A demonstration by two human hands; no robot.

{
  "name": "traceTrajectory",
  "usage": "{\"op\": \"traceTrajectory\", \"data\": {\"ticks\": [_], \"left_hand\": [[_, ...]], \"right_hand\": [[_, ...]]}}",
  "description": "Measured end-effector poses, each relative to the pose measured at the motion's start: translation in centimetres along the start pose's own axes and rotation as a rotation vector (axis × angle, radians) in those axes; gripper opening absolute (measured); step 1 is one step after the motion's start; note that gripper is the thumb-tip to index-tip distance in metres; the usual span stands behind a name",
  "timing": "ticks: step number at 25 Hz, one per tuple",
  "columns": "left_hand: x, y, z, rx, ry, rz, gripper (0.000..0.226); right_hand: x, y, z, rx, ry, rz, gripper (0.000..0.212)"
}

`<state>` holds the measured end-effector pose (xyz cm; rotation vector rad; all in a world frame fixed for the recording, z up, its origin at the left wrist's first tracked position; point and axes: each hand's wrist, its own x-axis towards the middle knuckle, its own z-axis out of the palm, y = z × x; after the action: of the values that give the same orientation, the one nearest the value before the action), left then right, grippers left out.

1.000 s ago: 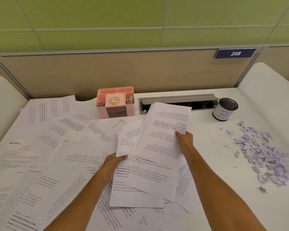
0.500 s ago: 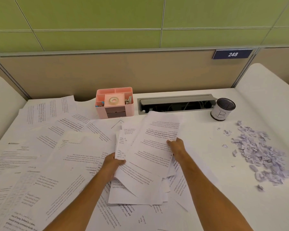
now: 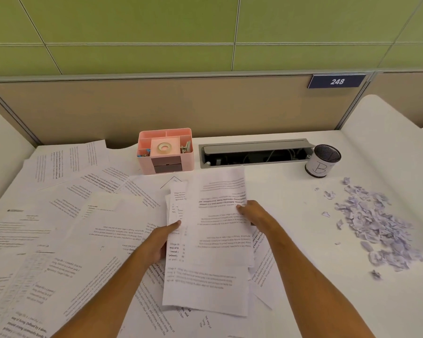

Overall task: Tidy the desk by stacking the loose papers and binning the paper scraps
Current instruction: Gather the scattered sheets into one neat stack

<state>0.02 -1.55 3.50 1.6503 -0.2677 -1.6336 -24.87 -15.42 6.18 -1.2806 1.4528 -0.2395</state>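
White papers with black printed lines lie between the hands and spread left of them over the white tabletop. Right of the hands, the paper scraps are pale lilac. Beyond the hands stand a pink organiser, a grey cable tray and a black mesh cup banded white.

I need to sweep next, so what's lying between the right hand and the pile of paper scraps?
In the head view, bare white desk separates the right hand from the scrap pile, with only stray scraps there.
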Motion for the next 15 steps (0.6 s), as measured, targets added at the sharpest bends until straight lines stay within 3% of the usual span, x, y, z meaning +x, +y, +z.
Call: {"op": "traceTrajectory", "data": {"ticks": [3,6,10,13,15], "left_hand": [[0.5,0.7,-0.2,0.061,-0.057,0.042,0.037],[-0.1,1.8,0.4,0.099,-0.012,0.187,0.043],[-2.9,4.8,1.3,0.087,-0.049,0.412,0.037],[-5.8,7.5,1.5,0.12,-0.069,0.572,0.028],[-7.6,9.0,1.6,0.124,-0.071,0.663,0.027]], "right_hand": [[-0.5,0.6,1.1,0.052,-0.115,-0.12,0.032],[-0.6,0.9,1.7,0.162,-0.102,-0.243,0.032],[-1.6,-1.1,0.2,0.428,-0.061,-0.321,0.069],[-3.8,-3.9,-1.6,0.535,-0.155,-0.413,0.056],[-5.8,-5.7,-2.4,0.583,-0.126,-0.526,0.05]]}}
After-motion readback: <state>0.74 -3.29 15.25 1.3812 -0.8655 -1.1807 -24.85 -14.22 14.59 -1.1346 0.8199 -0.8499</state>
